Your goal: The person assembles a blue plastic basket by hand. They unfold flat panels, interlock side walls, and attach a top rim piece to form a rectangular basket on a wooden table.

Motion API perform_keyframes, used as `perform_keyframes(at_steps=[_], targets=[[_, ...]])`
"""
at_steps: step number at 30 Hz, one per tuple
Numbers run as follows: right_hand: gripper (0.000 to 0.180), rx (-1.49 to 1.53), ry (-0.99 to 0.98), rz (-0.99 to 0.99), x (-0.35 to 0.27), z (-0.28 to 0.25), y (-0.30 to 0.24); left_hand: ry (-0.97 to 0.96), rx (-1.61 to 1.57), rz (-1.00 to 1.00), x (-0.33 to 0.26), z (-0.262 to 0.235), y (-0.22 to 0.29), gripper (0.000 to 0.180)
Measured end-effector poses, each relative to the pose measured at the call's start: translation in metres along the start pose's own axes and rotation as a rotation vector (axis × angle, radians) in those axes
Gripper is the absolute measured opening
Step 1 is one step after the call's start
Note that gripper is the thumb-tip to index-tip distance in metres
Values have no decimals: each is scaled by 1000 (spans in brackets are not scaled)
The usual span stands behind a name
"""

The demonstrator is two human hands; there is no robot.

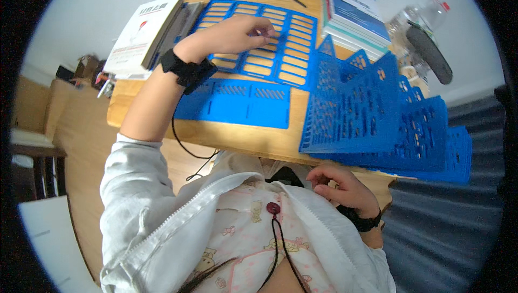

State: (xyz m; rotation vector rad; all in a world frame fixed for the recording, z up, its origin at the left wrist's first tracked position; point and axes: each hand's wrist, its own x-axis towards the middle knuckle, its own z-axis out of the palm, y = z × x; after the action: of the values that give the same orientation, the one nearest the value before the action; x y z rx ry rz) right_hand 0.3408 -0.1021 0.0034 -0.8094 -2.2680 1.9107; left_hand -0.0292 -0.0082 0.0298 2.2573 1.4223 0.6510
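A flat blue plastic panel (294, 50) with rows of long slots lies on the wooden desk. My left hand (240, 34) is over its middle, fingers curled and thumb close to them; whatever they may pinch does not show. Below that panel, nearer me, lies a plain blue plastic panel (253, 107) with three sets of small slanted slots. To the right stand folded blue perforated plastic panels (356, 112), propped up in a zigzag. At the desk's front edge my right hand (345, 188) hovers by my lap, fingers loosely bent and apart, with nothing in it.
A stack of books (145, 34) sits at the desk's left, another stack of books (356, 15) at the back right. Beyond are a clear bottle (431, 12) with a red cap and a dark glasses case (429, 53). A black cord (181, 136) hangs from my left wrist.
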Motion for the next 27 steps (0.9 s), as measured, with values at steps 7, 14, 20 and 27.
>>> perform_keyframes(at_steps=[7,14,20,27], targets=[[23,73,238,269,-109,-22,24,-118,49,36,67,23,5,39],[12,70,1220,283,-196,-46,76,-228,-22,70,116,52,-9,43],[16,-80,1505,145,-189,-106,144,-434,-109,15,141,65,-26,39],[15,87,1467,421,-173,-103,159,-424,-63,-56,134,72,-20,52]])
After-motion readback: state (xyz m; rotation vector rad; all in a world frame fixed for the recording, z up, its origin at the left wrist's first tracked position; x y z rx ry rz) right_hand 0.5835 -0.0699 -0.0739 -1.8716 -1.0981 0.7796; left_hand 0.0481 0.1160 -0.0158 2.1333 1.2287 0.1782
